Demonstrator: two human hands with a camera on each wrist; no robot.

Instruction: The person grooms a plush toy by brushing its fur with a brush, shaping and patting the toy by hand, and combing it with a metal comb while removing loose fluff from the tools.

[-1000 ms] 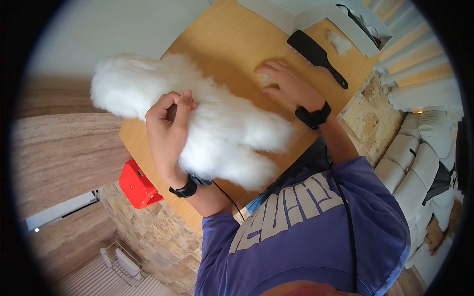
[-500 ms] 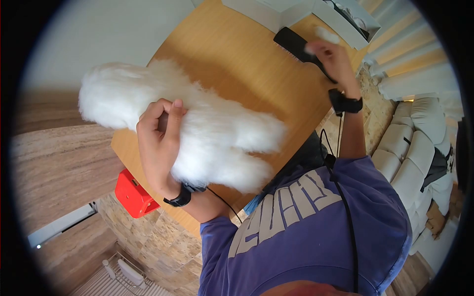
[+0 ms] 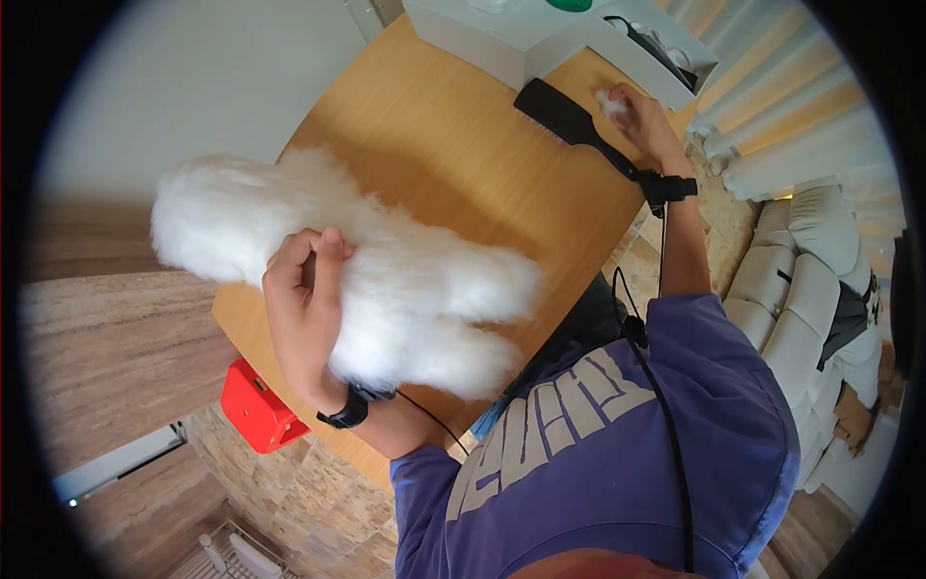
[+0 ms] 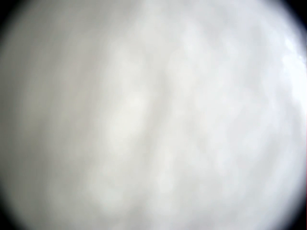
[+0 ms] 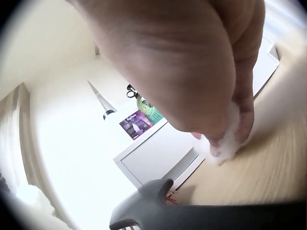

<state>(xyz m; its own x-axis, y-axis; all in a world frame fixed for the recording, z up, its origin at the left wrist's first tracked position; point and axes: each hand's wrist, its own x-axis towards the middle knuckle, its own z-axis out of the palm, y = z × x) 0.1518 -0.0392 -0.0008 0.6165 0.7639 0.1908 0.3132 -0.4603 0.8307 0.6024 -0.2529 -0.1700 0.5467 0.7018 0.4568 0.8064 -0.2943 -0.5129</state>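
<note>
A white furry animal-shaped body lies on the table with two leg-like ends pointing toward the person. My left hand rests on its near side, fingers and thumb curled into the fur. Blurred white fur fills the left wrist view. At the far right of the table my right hand pinches a small tuft of loose white fur down at the tabletop. Just beside that hand lies a black paddle brush, its handle running under the right wrist.
White boxes line the table's back edge, and an open white tray holds dark items. The right wrist view also shows scissors and a purple card. A red stool stands beside the wooden table; a sofa is right.
My right hand has gone from beside the furry body, over the brush, to the loose tuft near the boxes, carrying a wisp of fur. The left hand keeps its hold.
</note>
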